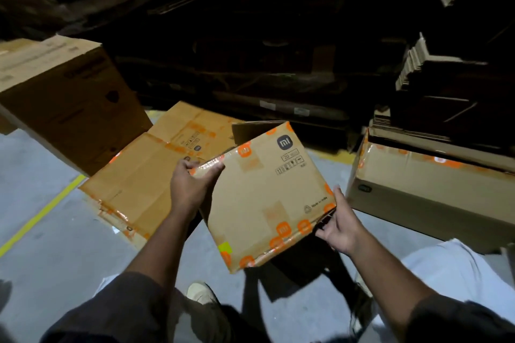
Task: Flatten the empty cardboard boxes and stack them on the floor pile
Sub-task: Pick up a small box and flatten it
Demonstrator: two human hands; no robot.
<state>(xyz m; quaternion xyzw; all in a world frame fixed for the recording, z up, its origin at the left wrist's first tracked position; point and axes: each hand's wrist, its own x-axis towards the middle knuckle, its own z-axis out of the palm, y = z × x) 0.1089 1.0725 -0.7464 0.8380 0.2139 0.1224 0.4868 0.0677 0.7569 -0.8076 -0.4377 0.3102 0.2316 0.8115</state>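
Cardboard box [267, 198]: brown, orange-taped, still unflattened; held tilted in the air above the grey floor [41, 203], one end open.
Left hand [191, 184]: curled over the box's upper left edge, thumb on top.
Right hand [338, 224]: fingers hooked around the box's lower right corner.
Floor pile [145, 175]: flattened boxes laid just behind the held box.
Large box [64, 100]: stood to the left.
Long box [426, 184]: set to the right.

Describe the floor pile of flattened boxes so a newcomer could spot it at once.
Start at the yellow line on the grey floor. Just right of it, below the big upright box, lies the pile. Unlike every other box nearby, it is flat sheets with orange tape, lying directly on the floor.
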